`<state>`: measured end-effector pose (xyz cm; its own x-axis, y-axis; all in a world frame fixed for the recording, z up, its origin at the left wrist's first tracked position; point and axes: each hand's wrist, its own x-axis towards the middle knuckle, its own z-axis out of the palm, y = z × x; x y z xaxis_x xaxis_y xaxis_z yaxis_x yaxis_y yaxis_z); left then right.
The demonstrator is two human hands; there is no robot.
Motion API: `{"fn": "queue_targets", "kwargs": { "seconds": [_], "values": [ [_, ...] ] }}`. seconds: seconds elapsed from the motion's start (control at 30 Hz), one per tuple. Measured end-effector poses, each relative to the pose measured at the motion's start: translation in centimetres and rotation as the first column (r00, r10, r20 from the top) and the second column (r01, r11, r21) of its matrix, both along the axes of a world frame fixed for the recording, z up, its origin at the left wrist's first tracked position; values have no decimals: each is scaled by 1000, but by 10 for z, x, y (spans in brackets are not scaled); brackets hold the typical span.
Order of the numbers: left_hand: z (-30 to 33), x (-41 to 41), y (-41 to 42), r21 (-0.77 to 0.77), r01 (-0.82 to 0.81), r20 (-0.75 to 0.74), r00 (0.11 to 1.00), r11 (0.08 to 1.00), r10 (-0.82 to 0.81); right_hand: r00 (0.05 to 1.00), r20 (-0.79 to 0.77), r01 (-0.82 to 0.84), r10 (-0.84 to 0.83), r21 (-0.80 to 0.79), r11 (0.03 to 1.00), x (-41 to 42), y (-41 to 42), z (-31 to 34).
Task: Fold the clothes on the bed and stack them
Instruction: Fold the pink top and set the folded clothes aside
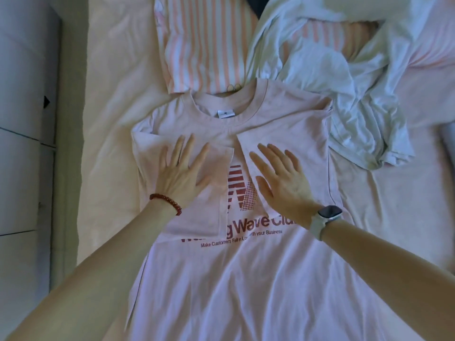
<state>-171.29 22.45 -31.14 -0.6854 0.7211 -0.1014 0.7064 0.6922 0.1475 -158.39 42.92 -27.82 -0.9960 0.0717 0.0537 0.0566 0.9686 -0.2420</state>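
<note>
Pale pink printed cotton T-shirt (246, 279) lay on bed (110, 70), sleeves folded over slogan, hem cut off | left hand (182, 168), right hand (283, 178) fingers spread flat | striped garment (204, 45), crumpled white shirt (344, 82) beyond.

Your bed (118, 77) fills most of the frame, covered in a pale, wrinkled sheet. Spread flat across its centre and lower half you have a pink T-shirt (246, 279) with dark red lettering, neck toward the top, both sleeves folded inward. At upper centre lies a pink-and-white striped garment (204, 45), its lower edge tucked under the T-shirt's collar. At upper right sits a crumpled white garment (344, 77), touching the T-shirt's shoulder.
</note>
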Motion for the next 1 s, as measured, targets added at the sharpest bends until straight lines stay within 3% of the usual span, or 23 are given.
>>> {"fn": "queue_targets", "kwargs": {
  "seconds": [0.07,0.17,0.23,0.33,0.43,0.47,0.57,0.7,0.8,0.83,0.87,0.93,1.0],
  "values": [
    [0,3,17,-36,11,-9,1000,999,-11,981,195,-2,-11,69,998,-9,16,-5],
    [-24,26,34,-186,49,45,998,981,-41,888,453,-148,83,111,983,-7,16,-36],
    [-41,33,38,-281,5,34,999,960,5,839,537,-158,89,83,984,-3,9,-54],
    [-41,25,43,-284,36,43,999,958,-25,901,415,-134,125,-6,991,-7,15,-54],
    [-24,-4,42,-116,94,-12,995,989,-96,994,36,-100,100,-2,995,-26,45,-37],
    [-18,-20,42,-81,52,-47,997,995,-56,998,-20,-55,55,39,998,-38,59,-32],
    [-6,-77,44,-115,-205,-26,979,972,203,992,56,97,-109,186,978,-79,100,-16],
    [2,-128,43,-258,-397,138,887,881,440,970,187,100,-155,273,957,-109,135,-10],
    [9,-136,36,-84,-436,389,814,896,432,990,137,12,-43,217,976,-114,137,-8],
    [11,-134,33,-31,-427,405,821,904,402,993,117,-7,-14,181,984,-113,137,-7],
    [15,-130,31,-1,-399,351,858,917,374,994,106,-13,-2,148,989,-111,136,-5],
    [23,-117,26,26,-327,78,943,945,324,995,98,11,-21,96,995,-104,136,-2],
    [34,-95,21,76,-196,-124,971,978,204,996,84,8,-13,52,999,-93,136,3]
  ]
}}
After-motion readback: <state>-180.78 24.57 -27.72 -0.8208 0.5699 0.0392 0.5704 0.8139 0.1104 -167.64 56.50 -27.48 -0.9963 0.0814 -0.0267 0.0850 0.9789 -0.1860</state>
